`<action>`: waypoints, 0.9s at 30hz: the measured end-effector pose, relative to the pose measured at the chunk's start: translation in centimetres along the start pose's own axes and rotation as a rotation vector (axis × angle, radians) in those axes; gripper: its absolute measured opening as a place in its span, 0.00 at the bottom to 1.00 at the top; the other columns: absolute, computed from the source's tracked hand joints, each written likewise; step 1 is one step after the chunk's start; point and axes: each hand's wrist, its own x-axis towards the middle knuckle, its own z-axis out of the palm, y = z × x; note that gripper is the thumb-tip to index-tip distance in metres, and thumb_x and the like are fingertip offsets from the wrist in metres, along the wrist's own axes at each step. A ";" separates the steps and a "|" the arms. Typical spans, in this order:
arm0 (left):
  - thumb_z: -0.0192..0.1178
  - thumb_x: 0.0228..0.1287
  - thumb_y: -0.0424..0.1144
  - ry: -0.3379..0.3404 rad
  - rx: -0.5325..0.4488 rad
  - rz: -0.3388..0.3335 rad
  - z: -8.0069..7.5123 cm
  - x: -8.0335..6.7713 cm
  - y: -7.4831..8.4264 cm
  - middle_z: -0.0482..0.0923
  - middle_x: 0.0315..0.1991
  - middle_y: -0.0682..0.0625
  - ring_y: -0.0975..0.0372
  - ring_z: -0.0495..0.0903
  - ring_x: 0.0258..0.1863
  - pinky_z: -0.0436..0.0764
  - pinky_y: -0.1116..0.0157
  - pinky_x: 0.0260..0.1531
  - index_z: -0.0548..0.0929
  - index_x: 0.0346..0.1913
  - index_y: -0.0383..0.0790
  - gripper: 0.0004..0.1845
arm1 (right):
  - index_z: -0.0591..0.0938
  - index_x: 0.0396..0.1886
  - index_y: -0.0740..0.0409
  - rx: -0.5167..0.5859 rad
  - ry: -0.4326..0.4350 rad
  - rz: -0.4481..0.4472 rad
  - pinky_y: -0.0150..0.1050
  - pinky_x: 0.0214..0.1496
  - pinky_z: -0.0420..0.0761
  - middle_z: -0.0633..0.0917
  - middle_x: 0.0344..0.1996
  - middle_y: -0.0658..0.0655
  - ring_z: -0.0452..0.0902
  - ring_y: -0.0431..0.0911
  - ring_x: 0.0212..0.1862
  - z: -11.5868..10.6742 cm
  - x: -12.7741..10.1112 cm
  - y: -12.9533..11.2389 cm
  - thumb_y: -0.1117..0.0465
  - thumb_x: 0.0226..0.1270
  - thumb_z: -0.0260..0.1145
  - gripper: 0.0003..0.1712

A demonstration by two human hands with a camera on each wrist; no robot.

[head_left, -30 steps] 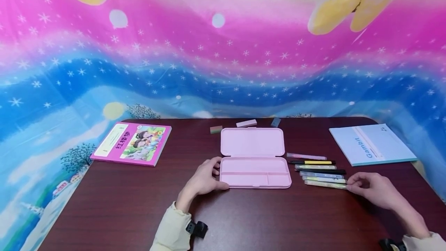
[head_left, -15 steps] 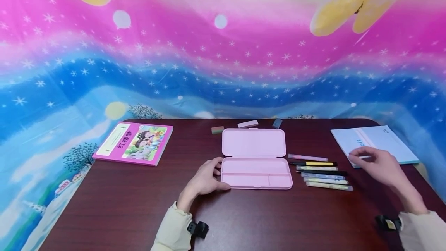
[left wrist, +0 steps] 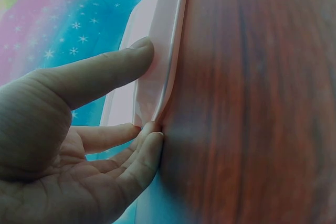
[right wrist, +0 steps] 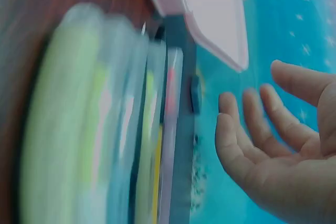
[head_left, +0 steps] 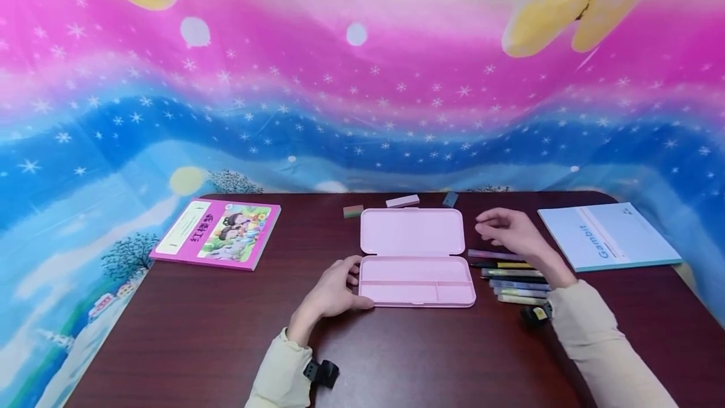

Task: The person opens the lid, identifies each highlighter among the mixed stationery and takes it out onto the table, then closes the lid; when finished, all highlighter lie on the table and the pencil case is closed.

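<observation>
- Two hands are at work: our left hand (head_left: 331, 291) presses thumb and fingers against the near-left corner of the open pink pencil case (head_left: 417, 281), which lies mid-table (head_left: 187, 339); our right hand (head_left: 510, 233) hovers empty, fingers relaxed, over the row of pens (head_left: 518, 282) just right of the case.
- We judge the sleeve could sweep the pens out of line if the arm drops.
- The right wrist view is badly blurred, and our forearm covers the pens' right ends.
</observation>
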 end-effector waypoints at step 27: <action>0.78 0.41 0.38 0.007 -0.002 0.004 -0.1 -0.1 0.0 0.72 0.45 0.45 0.57 0.73 0.43 0.75 0.60 0.43 0.68 0.64 0.30 0.44 | 0.79 0.49 0.65 0.082 0.113 -0.134 0.38 0.42 0.82 0.82 0.45 0.64 0.82 0.44 0.44 3.7 -4.1 -2.2 0.57 0.70 0.62 0.16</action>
